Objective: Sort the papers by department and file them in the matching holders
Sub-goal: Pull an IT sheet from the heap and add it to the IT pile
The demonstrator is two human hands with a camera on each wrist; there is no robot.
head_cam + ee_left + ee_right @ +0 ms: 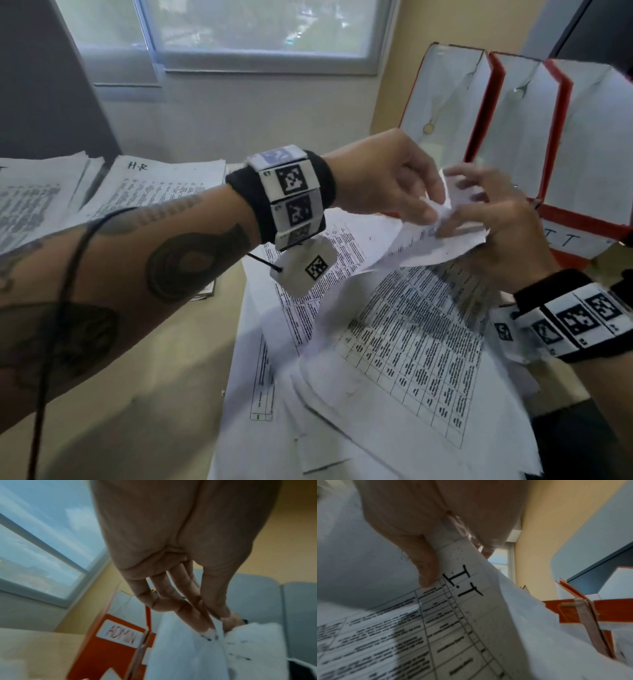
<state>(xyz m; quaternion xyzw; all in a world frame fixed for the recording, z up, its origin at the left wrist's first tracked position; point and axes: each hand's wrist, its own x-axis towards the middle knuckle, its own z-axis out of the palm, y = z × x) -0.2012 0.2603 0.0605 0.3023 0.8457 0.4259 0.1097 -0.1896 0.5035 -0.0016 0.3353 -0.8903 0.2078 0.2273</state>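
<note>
Papers [442, 240] lifted between both hands: left hand [387, 178] pinching top edge, right hand [493, 219] gripping I.T sheet.

In front of you a loose heap of papers [394, 359] lies spread over the table [137, 428]. Behind it to the right, three holders [513, 137] stand side by side against the wall. Your left hand [383, 178] and right hand [489, 219] meet above the heap's far end, both on one sheet [442, 246], just before the holders. Far left lies the H.R stack [154, 188], with another stack [37, 198] to its left.
</note>
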